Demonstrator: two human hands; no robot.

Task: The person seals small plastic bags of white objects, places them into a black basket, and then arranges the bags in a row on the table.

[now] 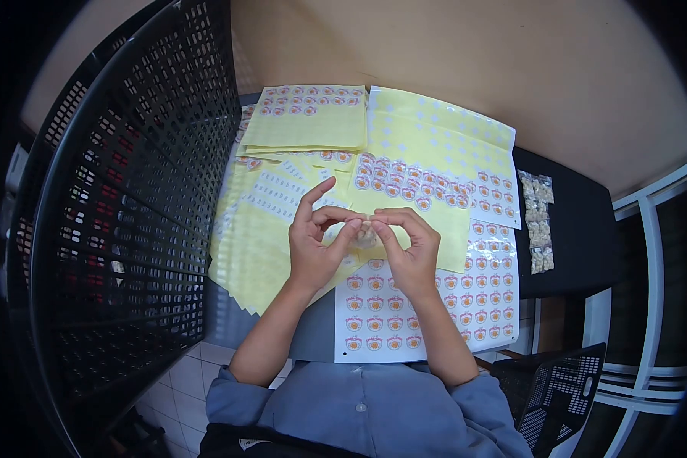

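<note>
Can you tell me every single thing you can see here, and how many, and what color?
small bag: one, see-through, between both hands
yellow sheets: several, yellow with round stickers, across the table
white sheets: at least two, white-edged or white with pink-and-orange stickers, right side
little labels: many, white, left of the middle
filled bags: several, clear with pale bits, on the black surface
black surface: one, right
table: one, gray
big crate: at least one, black, left
holey object: one, black, lower right
wall: beige, back
floor tiles: several, white, lower left
shirt: one, blue-gray, bottom
left hand: one, bare, middle
right hand: one, bare, middle
</note>
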